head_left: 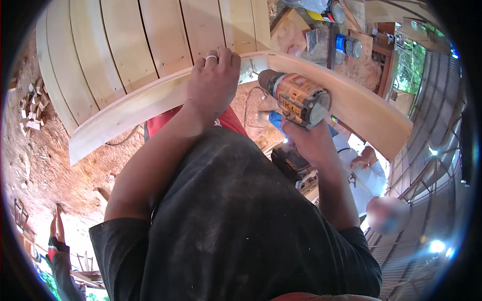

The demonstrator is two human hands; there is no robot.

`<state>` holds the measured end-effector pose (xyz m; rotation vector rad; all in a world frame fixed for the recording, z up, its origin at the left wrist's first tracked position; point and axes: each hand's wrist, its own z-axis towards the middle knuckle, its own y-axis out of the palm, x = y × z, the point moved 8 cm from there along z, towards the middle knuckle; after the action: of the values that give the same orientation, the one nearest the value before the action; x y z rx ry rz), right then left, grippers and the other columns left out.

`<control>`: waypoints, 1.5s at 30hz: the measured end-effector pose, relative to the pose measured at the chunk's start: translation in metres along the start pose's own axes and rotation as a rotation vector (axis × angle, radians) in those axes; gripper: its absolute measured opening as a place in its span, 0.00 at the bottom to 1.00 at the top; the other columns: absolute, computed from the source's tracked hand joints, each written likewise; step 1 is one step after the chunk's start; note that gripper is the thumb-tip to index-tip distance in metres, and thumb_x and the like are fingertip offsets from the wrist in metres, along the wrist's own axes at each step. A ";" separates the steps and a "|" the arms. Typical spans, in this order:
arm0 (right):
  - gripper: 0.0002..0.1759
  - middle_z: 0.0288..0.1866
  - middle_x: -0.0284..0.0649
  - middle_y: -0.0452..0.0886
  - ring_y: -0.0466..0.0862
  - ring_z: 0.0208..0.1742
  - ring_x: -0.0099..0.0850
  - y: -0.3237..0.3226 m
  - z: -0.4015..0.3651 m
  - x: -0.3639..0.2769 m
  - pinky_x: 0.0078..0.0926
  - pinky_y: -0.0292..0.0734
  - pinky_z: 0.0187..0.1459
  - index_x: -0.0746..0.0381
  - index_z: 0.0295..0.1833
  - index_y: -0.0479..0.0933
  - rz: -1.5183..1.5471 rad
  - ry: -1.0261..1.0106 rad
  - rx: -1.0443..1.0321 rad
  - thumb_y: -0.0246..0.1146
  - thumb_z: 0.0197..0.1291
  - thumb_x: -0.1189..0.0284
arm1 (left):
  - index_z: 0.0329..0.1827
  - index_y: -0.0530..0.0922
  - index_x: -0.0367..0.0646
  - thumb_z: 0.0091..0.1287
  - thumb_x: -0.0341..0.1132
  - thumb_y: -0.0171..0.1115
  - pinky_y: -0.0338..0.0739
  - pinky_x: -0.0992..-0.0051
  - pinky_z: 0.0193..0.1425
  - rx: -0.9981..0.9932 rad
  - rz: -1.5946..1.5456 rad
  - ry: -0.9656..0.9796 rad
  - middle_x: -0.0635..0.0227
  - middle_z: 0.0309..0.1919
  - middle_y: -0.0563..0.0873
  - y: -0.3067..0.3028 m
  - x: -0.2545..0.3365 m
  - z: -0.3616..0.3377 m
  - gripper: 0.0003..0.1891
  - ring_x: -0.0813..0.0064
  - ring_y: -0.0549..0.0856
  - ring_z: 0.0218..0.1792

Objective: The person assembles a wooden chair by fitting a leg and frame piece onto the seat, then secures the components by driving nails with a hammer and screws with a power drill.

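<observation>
My right hand (pixel 306 138) is wrapped round the grip of an orange and black cordless drill (pixel 301 99). The drill's chuck points left, at the inner corner where a pale wooden rail (pixel 140 103) meets a longer side board (pixel 346 90). A greyish patch shows in that corner; whether the bit touches it, I cannot make out. My left hand (pixel 213 83), with a ring on one finger, lies across the rail just left of the corner. Its fingers are curled over the rail's edge against the wooden slats (pixel 125 40); the fingertips are hidden.
Behind the boards, a blue-labelled can (pixel 348 45) and a yellow-labelled container (pixel 329 12) sit among wood pieces. Wood offcuts (pixel 34 106) lie on the dirt floor at left. A person in white (pixel 364 175) is at the right; another person (pixel 60 251) is at far left.
</observation>
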<state>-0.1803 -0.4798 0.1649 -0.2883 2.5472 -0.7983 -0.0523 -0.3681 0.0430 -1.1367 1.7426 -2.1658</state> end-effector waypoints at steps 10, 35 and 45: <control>0.14 0.30 0.36 0.83 0.82 0.25 0.23 0.009 0.012 0.001 0.29 0.79 0.30 0.68 0.51 0.79 0.057 0.124 0.003 0.65 0.64 0.72 | 0.52 0.79 0.42 0.62 0.34 0.64 0.83 0.64 0.51 0.022 0.036 -0.010 0.62 0.51 0.83 0.002 0.000 -0.001 0.16 0.66 0.88 0.50; 0.21 0.42 0.35 0.83 0.82 0.33 0.22 -0.037 -0.063 -0.022 0.25 0.79 0.34 0.67 0.64 0.78 0.167 -0.002 0.037 0.66 0.66 0.76 | 0.52 0.81 0.40 0.63 0.34 0.63 0.81 0.62 0.50 -0.051 0.011 -0.012 0.61 0.49 0.82 -0.001 0.004 -0.001 0.15 0.64 0.86 0.52; 0.20 0.50 0.37 0.87 0.87 0.49 0.32 -0.027 -0.036 -0.115 0.35 0.82 0.50 0.64 0.60 0.81 0.167 -0.824 0.426 0.73 0.67 0.69 | 0.61 0.77 0.38 0.63 0.34 0.62 0.73 0.55 0.67 -0.062 -0.014 0.035 0.57 0.55 0.81 -0.015 -0.009 -0.017 0.23 0.56 0.82 0.60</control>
<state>-0.0953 -0.4471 0.2483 -0.2012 1.5736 -0.8948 -0.0520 -0.3455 0.0512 -1.1347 1.8343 -2.1665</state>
